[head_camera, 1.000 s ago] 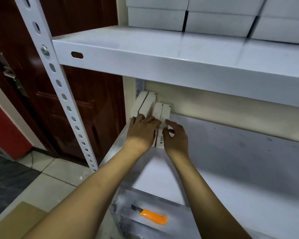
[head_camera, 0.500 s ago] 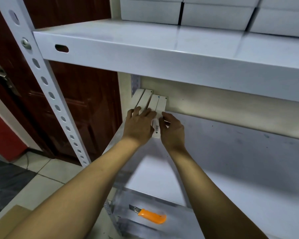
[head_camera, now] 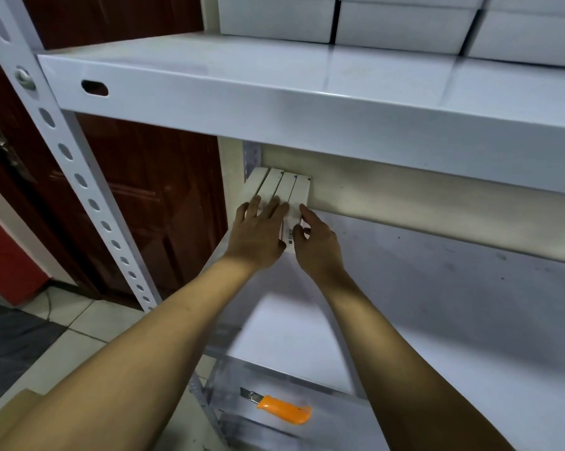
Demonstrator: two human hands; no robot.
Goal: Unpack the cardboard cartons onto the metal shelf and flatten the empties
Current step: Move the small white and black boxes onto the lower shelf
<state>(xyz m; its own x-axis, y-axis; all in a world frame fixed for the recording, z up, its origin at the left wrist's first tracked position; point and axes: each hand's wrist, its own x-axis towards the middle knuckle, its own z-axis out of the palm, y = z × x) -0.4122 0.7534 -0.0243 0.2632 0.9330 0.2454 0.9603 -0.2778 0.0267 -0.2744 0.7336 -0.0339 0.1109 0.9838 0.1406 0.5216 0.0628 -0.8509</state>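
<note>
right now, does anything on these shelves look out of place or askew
The orange utility knife lies loose on the lower shelf with its blade apparently out. The slim white boxes stand in an even row.

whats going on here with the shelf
A person is lining up four slim white boxes, standing on edge in the back left corner of the metal shelf. The left hand presses flat on them; the right hand touches the rightmost one's near end. An orange utility knife lies on the shelf below.
</note>
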